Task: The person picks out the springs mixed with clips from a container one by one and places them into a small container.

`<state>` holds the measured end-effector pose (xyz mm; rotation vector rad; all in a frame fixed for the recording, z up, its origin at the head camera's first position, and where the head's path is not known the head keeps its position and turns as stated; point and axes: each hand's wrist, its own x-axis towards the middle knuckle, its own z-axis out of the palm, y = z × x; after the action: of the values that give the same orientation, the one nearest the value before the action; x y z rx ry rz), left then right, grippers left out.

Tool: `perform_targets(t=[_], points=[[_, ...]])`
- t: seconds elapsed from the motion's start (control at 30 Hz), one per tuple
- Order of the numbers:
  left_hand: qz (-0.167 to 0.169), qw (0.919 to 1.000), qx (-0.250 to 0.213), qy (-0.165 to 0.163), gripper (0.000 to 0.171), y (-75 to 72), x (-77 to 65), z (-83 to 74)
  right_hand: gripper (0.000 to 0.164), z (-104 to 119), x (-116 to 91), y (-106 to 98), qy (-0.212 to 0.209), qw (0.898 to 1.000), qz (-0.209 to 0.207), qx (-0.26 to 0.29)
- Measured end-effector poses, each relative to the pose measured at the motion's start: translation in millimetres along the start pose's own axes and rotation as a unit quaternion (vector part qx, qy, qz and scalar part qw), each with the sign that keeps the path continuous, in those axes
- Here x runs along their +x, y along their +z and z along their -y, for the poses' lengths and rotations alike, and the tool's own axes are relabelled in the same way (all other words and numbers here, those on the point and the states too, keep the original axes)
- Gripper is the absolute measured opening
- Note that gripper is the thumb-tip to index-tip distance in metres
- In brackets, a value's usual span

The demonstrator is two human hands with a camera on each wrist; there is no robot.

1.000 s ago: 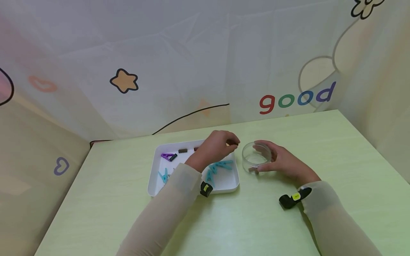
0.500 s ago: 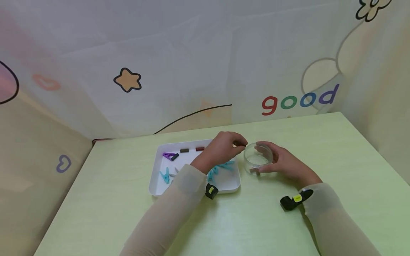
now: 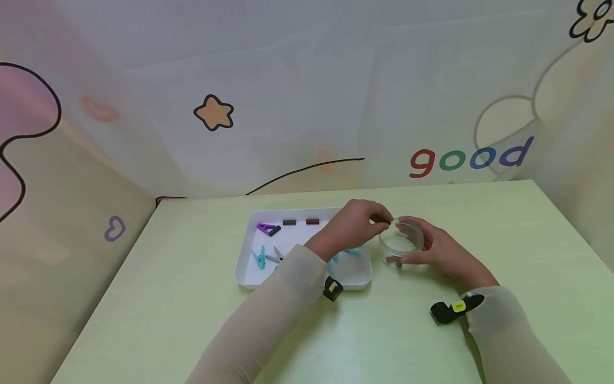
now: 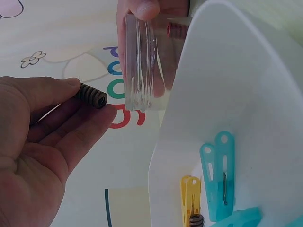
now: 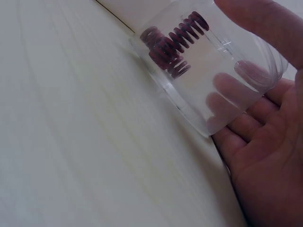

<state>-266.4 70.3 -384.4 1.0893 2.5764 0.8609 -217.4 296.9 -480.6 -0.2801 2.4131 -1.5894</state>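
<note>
My left hand (image 3: 357, 226) pinches a dark brown coil spring (image 4: 92, 96) between thumb and fingers. In the head view its fingertips are right at the rim of a clear round container (image 3: 402, 248). My right hand (image 3: 438, 250) grips that container from the right, thumb on the near side and fingers round the far side. Through the wall, the right wrist view shows red coil springs (image 5: 165, 52) inside. Beneath my left forearm lies a white tray (image 3: 244, 272), partly hidden by the arm. A yellow clothespin (image 4: 189, 198) and teal clothespins (image 4: 225, 175) lie in it.
Also in the tray are a purple clip (image 3: 265, 228), a black spring (image 3: 275, 231), a dark olive spring (image 3: 289, 222), a red spring (image 3: 312, 221) and a grey pointed tool (image 3: 275, 257). A printed curtain (image 3: 288, 106) stands behind the pale green table (image 3: 158, 309).
My left hand has moved right with the spring, from over the tray's right edge to the container's rim. My right hand keeps its grip on the container. The head view has shifted slightly.
</note>
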Motion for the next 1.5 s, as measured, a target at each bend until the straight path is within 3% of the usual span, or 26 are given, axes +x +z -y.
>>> perform_targets(t=[0.33,0.9,1.5], points=[[0.002,0.9999,-0.011,-0.003,0.022,6.2,3.7,-3.5,0.082,-2,-5,-2,-0.011,1.0,-0.006,-0.019],[-0.006,0.9996,-0.028,0.001,0.021,11.5,6.0,-5.7,0.083,-1,-1,-1,0.0,1.0,-0.003,0.013],[0.0,0.9997,-0.025,0.002,0.021,21.8,6.5,-5.6,0.086,-3,2,0,-0.006,1.0,-0.001,0.006]])
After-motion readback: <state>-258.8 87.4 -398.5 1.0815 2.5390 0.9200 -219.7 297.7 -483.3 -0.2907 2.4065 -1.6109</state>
